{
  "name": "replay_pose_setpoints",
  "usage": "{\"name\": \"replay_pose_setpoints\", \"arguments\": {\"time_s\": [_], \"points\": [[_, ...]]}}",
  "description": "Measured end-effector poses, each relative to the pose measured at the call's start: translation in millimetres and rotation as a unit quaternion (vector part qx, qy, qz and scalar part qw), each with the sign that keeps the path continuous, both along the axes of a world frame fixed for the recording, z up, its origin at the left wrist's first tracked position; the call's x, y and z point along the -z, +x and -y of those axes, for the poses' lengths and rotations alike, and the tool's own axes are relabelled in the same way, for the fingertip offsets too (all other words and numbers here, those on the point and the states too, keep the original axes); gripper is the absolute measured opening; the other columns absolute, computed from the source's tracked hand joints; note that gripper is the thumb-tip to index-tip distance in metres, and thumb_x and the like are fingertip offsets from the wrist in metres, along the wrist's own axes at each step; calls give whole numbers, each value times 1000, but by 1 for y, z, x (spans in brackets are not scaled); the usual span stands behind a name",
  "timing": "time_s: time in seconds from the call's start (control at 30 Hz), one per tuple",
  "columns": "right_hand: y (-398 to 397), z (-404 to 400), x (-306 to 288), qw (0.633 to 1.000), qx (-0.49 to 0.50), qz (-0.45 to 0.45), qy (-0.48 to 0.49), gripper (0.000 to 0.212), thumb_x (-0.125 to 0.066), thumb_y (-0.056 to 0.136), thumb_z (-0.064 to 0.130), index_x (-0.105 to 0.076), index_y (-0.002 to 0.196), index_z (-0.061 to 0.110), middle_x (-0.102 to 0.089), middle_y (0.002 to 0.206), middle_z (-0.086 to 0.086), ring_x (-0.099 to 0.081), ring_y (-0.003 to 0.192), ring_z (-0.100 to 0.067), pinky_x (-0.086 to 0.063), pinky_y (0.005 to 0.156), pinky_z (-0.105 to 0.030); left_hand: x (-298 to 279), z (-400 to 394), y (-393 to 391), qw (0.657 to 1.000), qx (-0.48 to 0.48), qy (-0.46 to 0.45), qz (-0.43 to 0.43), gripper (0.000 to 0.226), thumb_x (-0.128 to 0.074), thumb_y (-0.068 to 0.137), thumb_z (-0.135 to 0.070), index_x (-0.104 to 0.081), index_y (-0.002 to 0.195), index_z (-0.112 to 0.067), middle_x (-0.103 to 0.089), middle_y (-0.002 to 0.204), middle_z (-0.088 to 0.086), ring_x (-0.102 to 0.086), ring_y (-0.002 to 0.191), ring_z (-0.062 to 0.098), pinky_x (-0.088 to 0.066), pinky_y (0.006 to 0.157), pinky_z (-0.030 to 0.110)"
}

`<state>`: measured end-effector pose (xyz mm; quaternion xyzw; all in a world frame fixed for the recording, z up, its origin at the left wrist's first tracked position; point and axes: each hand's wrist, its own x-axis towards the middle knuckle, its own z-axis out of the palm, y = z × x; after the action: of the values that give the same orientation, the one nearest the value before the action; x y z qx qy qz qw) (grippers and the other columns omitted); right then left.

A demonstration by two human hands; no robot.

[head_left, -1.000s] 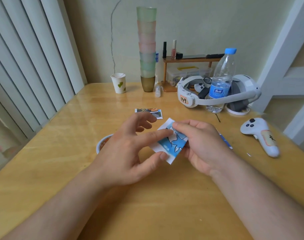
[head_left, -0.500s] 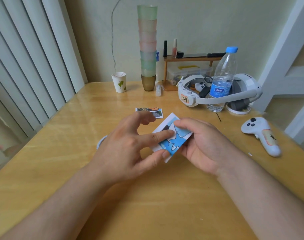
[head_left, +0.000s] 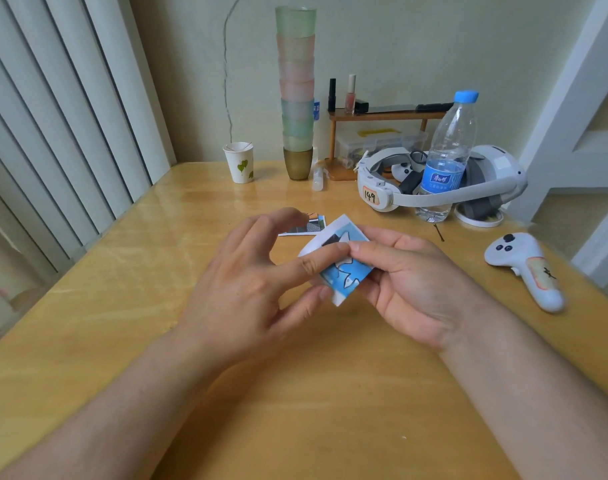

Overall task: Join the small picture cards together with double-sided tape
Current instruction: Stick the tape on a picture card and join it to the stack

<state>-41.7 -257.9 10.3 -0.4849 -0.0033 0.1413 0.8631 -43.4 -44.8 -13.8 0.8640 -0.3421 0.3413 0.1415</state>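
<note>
Hands first: my left hand [head_left: 247,289] pinches the blue card [head_left: 344,271] between index finger and thumb, the other fingers spread and lifted above it. My right hand [head_left: 410,285] grips the same card from the other side, thumb on the picture face, fingers curled under it. The card is held tilted above the table [head_left: 122,306], clear of the wood, its white border showing at the top and bottom corners. Whether any tape sits on it I cannot tell.

Just beyond my left fingertips a second card [head_left: 307,226] lies flat on the table, partly hidden by them. Farther back stand a paper cup [head_left: 239,162] and a tall stack of cups [head_left: 296,95], near the wall. To the right of the stack is a small wooden shelf [head_left: 382,116] with a plastic box under it. A water bottle [head_left: 446,157] stands inside the loop of a white headset [head_left: 434,181]. A white controller [head_left: 527,271] lies near the table's right edge, well apart from my hands.
</note>
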Motion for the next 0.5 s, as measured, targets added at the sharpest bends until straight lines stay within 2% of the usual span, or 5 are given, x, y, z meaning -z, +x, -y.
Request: {"name": "replay_pose_setpoints", "arguments": {"time_s": [0.2, 0.3, 0.4, 0.5], "points": [[-2, 0, -5, 999, 26, -5, 42, 31, -59, 96, -3, -64, 126, -1, -77, 111, -17, -76, 93, -19, -63, 78, -27, 1, 5, 0, 998, -43, 27, 28, 52, -58, 102, -49, -51, 152, -37, -49, 153, 16, -50, 126, 43, -41, 107, 57], [-3, -1, -8, 997, 44, -11, 57, 26, -60, 94, -4, -66, 118, -1, -78, 103, -16, -77, 83, -16, -62, 72, -24, 3, 9, -1, 997, -57, 40, 38, 57, -55, 102, -52, -46, 155, -33, -46, 156, 16, -48, 128, 45, -36, 110, 63], [-6, -2, -11, 996, 62, -16, 64, 16, -61, 91, -5, -68, 105, 1, -79, 95, -15, -77, 79, -15, -63, 71, -23, 5, 12, -3, 995, -78, 53, 39, 65, -60, 98, -51, -42, 158, -31, -41, 161, 14, -45, 134, 43, -30, 114, 67], [-5, -2, -11, 995, 72, -16, 64, 19, -65, 88, -2, -69, 106, 1, -79, 96, -14, -77, 82, -15, -63, 74, -23, 6, 16, -5, 992, -102, 65, 35, 76, -66, 92, -49, -36, 161, -33, -35, 166, 11, -43, 138, 44, -24, 118, 68]]}}
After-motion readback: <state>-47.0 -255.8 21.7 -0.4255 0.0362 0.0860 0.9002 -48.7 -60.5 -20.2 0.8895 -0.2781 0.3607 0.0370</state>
